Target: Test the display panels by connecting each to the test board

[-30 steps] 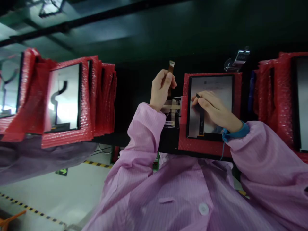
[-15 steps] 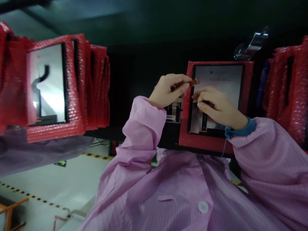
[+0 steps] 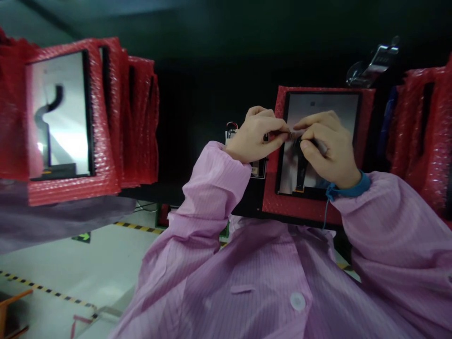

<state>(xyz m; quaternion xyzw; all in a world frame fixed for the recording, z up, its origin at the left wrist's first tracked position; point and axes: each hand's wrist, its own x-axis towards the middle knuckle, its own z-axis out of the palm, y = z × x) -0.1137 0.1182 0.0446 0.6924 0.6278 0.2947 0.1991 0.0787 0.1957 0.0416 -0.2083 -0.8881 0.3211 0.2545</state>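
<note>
A display panel with a pale back lies on red bubble wrap at the right of the bench. Its black ribbon cable rises from the lower edge toward my right hand, whose fingers are closed on the cable's upper end. My left hand, also closed, pinches an orange flex cable over the panel's left edge. The fingertips of both hands nearly meet there, so the cable ends are mostly hidden. Under my left hand, a circuit board with wires is partly covered.
Stacked red bubble-wrap sheets hold panels at the left, a panel with a curved black cable foremost. More red bubble wrap stands at the right, beside a blue strip. A shiny metal tape dispenser sits behind my panel.
My left hand has moved slightly right and down with the orange flex cable. My right hand has shifted a little right, and the ribbon cable's upper end now stands raised between the hands.
</note>
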